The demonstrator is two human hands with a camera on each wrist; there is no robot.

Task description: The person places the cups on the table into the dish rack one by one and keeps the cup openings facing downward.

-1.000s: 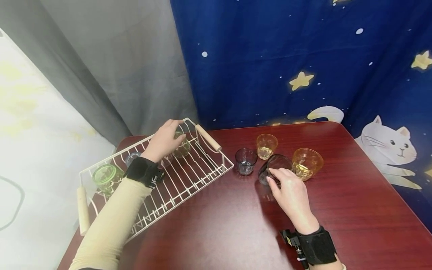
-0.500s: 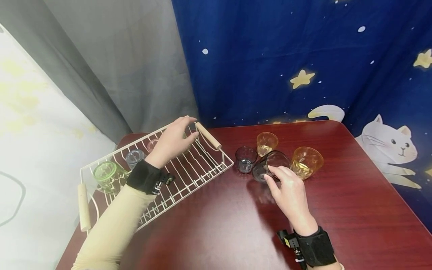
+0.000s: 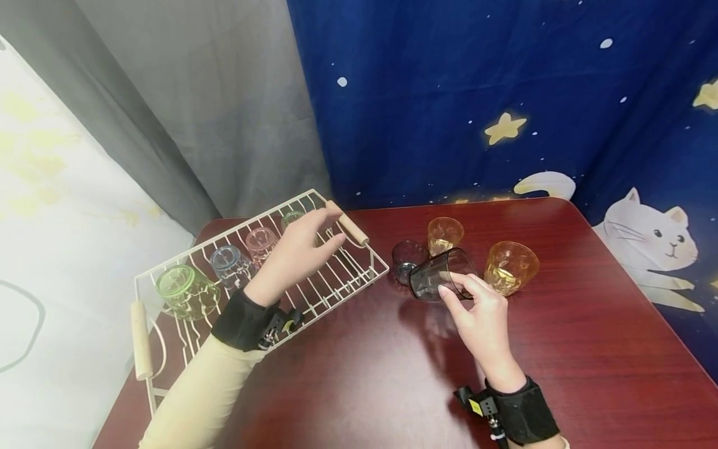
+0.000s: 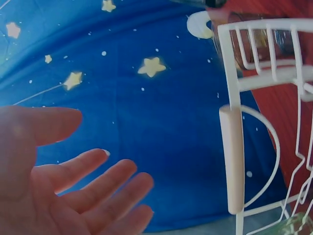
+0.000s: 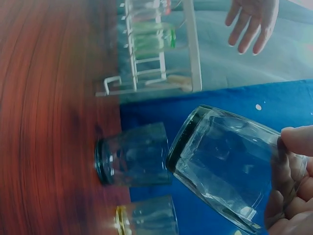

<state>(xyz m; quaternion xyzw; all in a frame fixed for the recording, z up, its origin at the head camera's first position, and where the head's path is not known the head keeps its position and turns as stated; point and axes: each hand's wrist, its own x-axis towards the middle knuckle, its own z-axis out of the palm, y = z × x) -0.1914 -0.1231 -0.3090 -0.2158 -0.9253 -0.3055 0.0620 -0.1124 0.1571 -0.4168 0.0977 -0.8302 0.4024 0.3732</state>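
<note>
My right hand (image 3: 481, 321) grips a dark grey drinking glass (image 3: 430, 282) by its rim, thumb on one side, fingers on the other. The glass is tilted off the table with its base to the left, as the right wrist view also shows. Beside it stands a smaller dark glass (image 5: 137, 154), upright. My left hand (image 3: 300, 252) hovers over a white wire rack (image 4: 230, 63), fingers spread and holding nothing. Upside down in the rack sit a large green glass (image 3: 185, 292), a blue glass (image 3: 231, 267), a pink glass (image 3: 260, 244) and a partly hidden green glass (image 3: 291, 218).
Two yellow glasses stand upright on the dark red table (image 3: 583, 349): a small one (image 3: 445, 236) at the back and a larger one (image 3: 512, 268) close to my right hand. The rack has wooden handles (image 3: 350, 226). Curtains (image 3: 404, 106) hang behind the table.
My right hand has lifted the dark grey glass, tilted it and brought it slightly left. My left hand has come away from the far green glass and moved right, uncovering the pink one.
</note>
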